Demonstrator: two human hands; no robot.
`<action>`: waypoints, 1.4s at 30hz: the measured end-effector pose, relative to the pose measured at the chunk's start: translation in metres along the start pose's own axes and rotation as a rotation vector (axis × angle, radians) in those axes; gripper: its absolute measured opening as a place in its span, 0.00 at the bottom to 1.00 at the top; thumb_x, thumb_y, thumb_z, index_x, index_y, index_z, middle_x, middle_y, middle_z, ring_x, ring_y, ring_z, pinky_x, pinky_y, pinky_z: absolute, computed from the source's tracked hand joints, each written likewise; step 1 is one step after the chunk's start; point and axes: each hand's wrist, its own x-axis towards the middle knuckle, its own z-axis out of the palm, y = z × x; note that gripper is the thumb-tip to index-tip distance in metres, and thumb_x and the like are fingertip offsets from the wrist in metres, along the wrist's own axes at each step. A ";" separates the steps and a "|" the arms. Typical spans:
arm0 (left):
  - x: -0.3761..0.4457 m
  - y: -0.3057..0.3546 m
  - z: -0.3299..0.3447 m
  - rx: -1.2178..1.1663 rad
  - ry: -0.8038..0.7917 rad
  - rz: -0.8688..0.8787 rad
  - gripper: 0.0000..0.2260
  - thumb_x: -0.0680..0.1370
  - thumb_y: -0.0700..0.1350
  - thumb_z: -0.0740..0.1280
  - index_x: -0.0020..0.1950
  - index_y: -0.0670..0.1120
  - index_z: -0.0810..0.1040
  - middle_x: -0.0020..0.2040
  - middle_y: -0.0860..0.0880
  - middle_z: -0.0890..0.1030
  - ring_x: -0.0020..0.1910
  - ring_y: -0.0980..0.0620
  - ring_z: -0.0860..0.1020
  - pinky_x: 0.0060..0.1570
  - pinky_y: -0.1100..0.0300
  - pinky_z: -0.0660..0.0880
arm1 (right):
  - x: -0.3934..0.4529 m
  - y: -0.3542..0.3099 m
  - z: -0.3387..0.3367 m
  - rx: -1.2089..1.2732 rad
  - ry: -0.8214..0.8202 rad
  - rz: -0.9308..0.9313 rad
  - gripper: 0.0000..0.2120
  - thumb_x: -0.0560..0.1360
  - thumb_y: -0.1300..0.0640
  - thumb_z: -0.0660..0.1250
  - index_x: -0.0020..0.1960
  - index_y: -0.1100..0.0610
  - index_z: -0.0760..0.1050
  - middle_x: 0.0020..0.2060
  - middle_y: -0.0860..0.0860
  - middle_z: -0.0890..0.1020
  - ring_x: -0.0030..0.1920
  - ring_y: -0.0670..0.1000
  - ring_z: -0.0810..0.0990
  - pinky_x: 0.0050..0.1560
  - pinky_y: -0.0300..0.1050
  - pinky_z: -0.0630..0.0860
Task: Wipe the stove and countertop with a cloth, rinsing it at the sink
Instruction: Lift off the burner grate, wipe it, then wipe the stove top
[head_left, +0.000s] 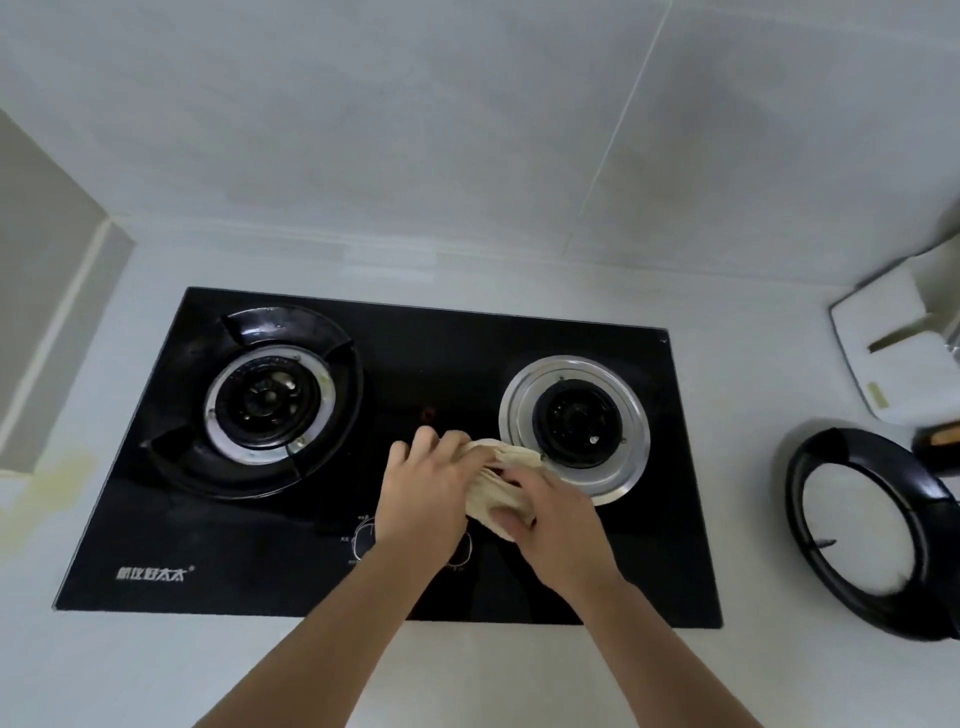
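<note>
Both hands hold the cloth (501, 480) over the middle of the stove (389, 457), just beside the right burner (574, 423) and above the knobs (363, 538). The left hand (428, 486) curls its fingers round the cloth's left end; the right hand (553, 514) grips the near end, thumb pinching a fold. The cloth is bunched up, not spread flat.

The risks, as I judge them:
- A bunched cloth wipes only a narrow strip and may smear grease across the black glass.
- Its far edge touches the right burner's metal ring; it could snag on the burner parts there.
- A wrist dragging over the knobs could turn one and open the gas.
- The pan ring (862, 530) lies loose near the worktop's right edge; a wide sweep could knock it.
- The yellow stain (49, 493) toward the worktop's left edge is not yet wiped and is easy to miss.
</note>
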 end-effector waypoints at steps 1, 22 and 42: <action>-0.006 -0.007 0.002 -0.038 0.017 -0.033 0.28 0.71 0.46 0.75 0.68 0.63 0.74 0.64 0.56 0.75 0.57 0.50 0.71 0.55 0.54 0.71 | 0.007 -0.007 0.002 0.012 -0.047 -0.013 0.22 0.76 0.45 0.73 0.67 0.44 0.73 0.59 0.40 0.80 0.55 0.42 0.79 0.56 0.39 0.76; 0.078 -0.039 0.027 -0.081 0.222 -0.238 0.24 0.72 0.37 0.72 0.65 0.55 0.76 0.64 0.47 0.72 0.51 0.43 0.68 0.45 0.52 0.76 | 0.140 -0.036 -0.013 -0.248 -0.114 -0.080 0.17 0.77 0.50 0.73 0.61 0.51 0.70 0.56 0.51 0.79 0.52 0.54 0.80 0.44 0.47 0.71; 0.182 -0.081 -0.011 0.021 -0.078 -0.156 0.25 0.80 0.42 0.64 0.77 0.56 0.67 0.66 0.47 0.72 0.63 0.40 0.68 0.56 0.52 0.71 | 0.240 -0.018 -0.021 -0.385 -0.073 -0.089 0.28 0.74 0.40 0.74 0.71 0.47 0.75 0.63 0.51 0.69 0.66 0.54 0.67 0.62 0.52 0.72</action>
